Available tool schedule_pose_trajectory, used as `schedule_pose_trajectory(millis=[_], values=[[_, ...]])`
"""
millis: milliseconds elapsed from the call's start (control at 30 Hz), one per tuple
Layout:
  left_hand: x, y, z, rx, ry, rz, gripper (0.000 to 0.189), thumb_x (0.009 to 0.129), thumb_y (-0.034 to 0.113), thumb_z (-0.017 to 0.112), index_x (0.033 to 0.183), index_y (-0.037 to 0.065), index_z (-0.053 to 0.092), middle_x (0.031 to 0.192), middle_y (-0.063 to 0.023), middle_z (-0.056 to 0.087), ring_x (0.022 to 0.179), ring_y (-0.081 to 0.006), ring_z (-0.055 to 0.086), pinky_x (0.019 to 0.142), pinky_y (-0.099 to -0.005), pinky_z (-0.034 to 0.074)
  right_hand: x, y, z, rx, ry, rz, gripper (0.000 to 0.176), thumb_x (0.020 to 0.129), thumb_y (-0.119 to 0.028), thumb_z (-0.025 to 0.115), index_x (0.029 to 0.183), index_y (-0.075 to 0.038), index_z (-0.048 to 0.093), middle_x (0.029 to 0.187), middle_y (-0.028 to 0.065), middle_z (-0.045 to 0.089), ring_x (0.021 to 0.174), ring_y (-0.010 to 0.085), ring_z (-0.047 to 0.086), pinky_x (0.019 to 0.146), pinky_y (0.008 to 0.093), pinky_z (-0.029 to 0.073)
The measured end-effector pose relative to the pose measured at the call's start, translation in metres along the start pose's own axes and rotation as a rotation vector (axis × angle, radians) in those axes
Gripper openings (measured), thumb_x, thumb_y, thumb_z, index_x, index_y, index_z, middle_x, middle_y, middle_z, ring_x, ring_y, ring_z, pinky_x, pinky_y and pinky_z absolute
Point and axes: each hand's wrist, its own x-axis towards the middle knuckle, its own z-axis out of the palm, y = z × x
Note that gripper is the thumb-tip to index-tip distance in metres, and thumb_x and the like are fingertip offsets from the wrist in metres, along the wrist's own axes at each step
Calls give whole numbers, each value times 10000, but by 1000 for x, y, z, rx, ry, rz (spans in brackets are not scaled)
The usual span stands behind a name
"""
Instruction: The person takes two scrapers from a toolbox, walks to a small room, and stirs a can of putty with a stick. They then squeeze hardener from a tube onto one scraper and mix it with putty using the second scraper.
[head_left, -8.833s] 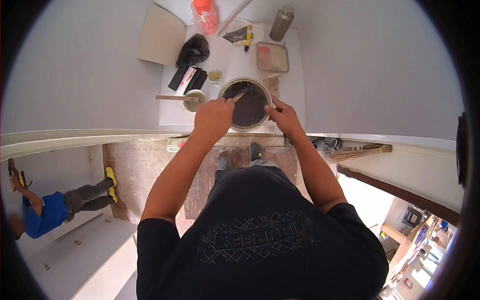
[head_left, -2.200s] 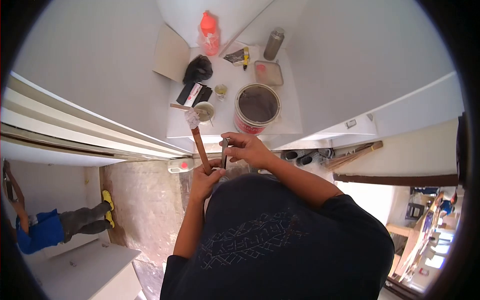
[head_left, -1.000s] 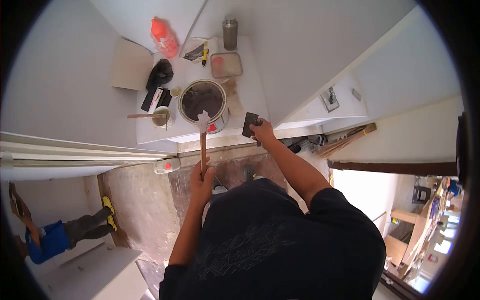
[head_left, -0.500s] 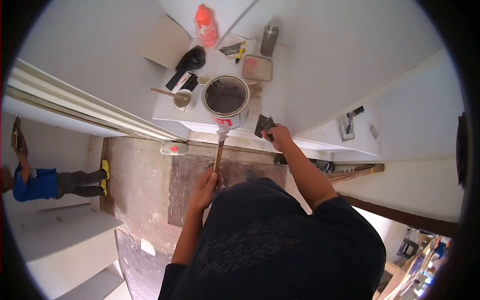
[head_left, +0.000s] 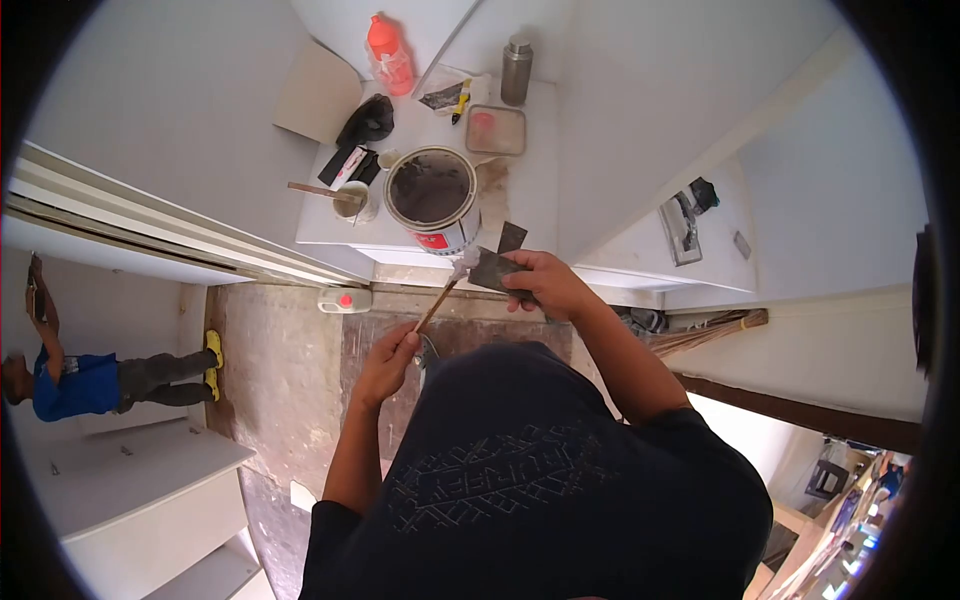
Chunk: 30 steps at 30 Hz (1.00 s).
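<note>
My left hand is closed round the lower part of a wooden stick, which slants up to the right. A lump of grey paste clings to the tip of the stick. In my right hand are two dark flat scrapers; the nearer scraper meets the paste at its left edge, and the other scraper sticks up behind it. Just beyond both hands stands an open paint can with grey paste inside, on a white shelf.
A small cup with a stick across it stands left of the can. Farther back are a pink bottle, a metal flask and a shallow box. A white jug is on the floor. Another person stands far left.
My right hand has brought the scrapers left to the paste on the stick, and they now spread apart. The stick has tilted rightward, while my left hand has shifted slightly left.
</note>
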Motion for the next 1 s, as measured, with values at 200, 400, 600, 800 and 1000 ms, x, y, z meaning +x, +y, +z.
schedule_pose_trajectory(millis=[200, 400, 600, 800, 1000], values=[[0, -6, 2, 164, 138, 105, 303, 983, 227, 553, 1173, 2, 623, 884, -46, 603, 841, -146, 552, 764, -285, 450, -2, -3, 1, 133, -40, 47, 406, 872, -63, 612, 1261, 13, 523, 813, 8, 574, 583, 109, 569, 441, 207, 348], [-5, 5, -1, 336, 202, 200, 217, 946, 150, 588, 1103, 11, 642, 874, -104, 607, 818, -215, 586, 741, -317, 458, 1, -1, 4, 140, -79, 77, 414, 870, -42, 608, 1269, 12, 514, 797, 5, 565, 572, 107, 554, 423, 202, 323], [-6, 21, -5, 466, 248, 274, 195, 905, 108, 604, 1072, 18, 654, 867, -152, 601, 807, -301, 601, 717, -360, 472, 4, 8, 4, 127, -103, 59, 427, 877, -50, 612, 1285, 14, 506, 784, -1, 557, 599, 97, 555, 449, 201, 336], [-6, 30, -4, 465, 261, 246, 212, 887, 84, 620, 1081, 6, 655, 851, -141, 600, 798, -287, 597, 720, -349, 473, 1, 9, 3, 135, -112, 42, 436, 881, -47, 617, 1299, 5, 504, 777, -1, 561, 609, 103, 544, 461, 209, 339], [-5, 30, -6, 549, 303, 299, 210, 873, 68, 636, 1072, 6, 665, 885, -131, 624, 822, -272, 619, 725, -334, 488, -5, 12, 1, 176, -105, 28, 405, 885, -29, 618, 1277, -4, 521, 766, -3, 558, 604, 109, 540, 461, 213, 327]])
